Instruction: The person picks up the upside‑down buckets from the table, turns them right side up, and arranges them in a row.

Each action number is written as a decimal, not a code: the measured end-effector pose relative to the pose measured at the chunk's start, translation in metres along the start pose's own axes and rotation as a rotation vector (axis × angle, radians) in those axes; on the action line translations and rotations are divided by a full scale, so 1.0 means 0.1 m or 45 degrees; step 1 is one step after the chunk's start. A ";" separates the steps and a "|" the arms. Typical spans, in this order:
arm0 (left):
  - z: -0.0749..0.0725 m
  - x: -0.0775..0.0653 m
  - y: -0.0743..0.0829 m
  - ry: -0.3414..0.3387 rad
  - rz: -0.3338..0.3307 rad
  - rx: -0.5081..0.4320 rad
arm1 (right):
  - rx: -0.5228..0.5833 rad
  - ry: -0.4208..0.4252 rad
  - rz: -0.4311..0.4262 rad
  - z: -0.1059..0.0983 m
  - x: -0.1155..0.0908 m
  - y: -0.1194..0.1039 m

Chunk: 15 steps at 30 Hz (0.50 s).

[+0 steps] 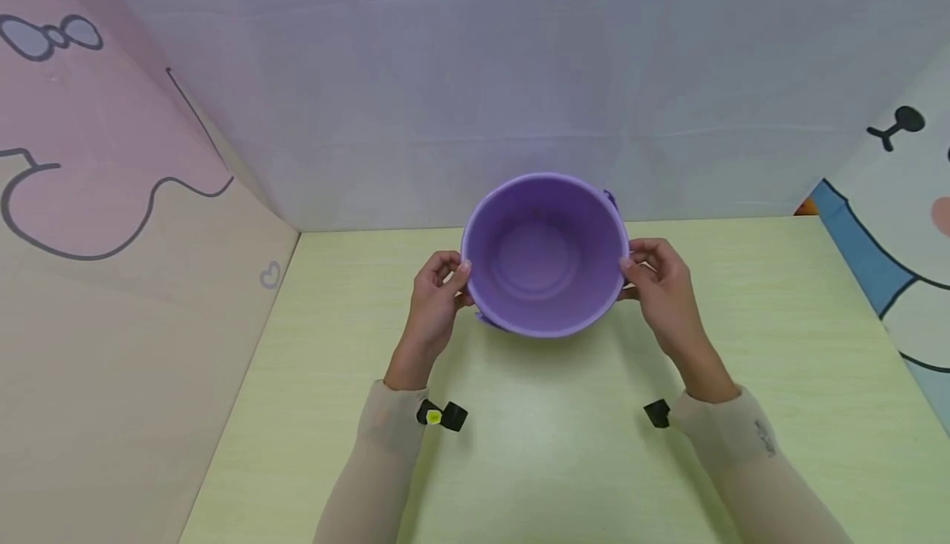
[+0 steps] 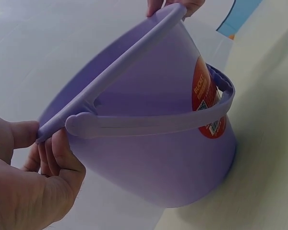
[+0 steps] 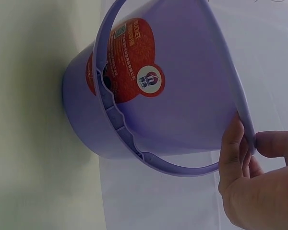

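While our left hand [image 1: 434,301] pinches the rim of the round purple plastic bucket [image 1: 545,254] between thumb and curled fingers [image 2: 55,158], our right hand [image 1: 663,293] grips the opposite side of the rim the same way. The bucket stands upright on the pale yellow-green table [image 1: 779,346], near its far edge, with its mouth open towards us. Its thin purple handle [image 2: 149,122] hangs folded down along the outer wall, crossing a red and orange label [image 3: 129,60]. Behind it rises a pale grey backdrop [image 1: 475,74].
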<state>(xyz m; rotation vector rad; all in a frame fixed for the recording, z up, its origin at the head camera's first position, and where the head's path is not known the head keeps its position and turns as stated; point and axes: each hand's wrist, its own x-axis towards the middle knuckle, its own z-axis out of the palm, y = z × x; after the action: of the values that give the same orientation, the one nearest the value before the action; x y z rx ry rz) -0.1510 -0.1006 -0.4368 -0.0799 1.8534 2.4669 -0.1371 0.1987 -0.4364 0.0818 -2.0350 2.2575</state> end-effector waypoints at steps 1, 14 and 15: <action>0.00 0.01 0.00 0.002 -0.003 -0.003 | -0.004 0.002 0.000 0.00 0.01 0.00; 0.04 0.06 0.02 0.033 -0.016 -0.078 | 0.016 0.029 -0.009 0.02 0.10 -0.03; 0.04 0.06 0.02 0.033 -0.016 -0.082 | 0.017 0.030 -0.009 0.02 0.10 -0.03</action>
<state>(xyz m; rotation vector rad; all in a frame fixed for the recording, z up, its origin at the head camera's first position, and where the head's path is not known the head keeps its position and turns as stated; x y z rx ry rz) -0.1577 -0.0969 -0.4340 -0.1270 1.7779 2.5288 -0.1470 0.1973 -0.4322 0.0629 -2.0044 2.2574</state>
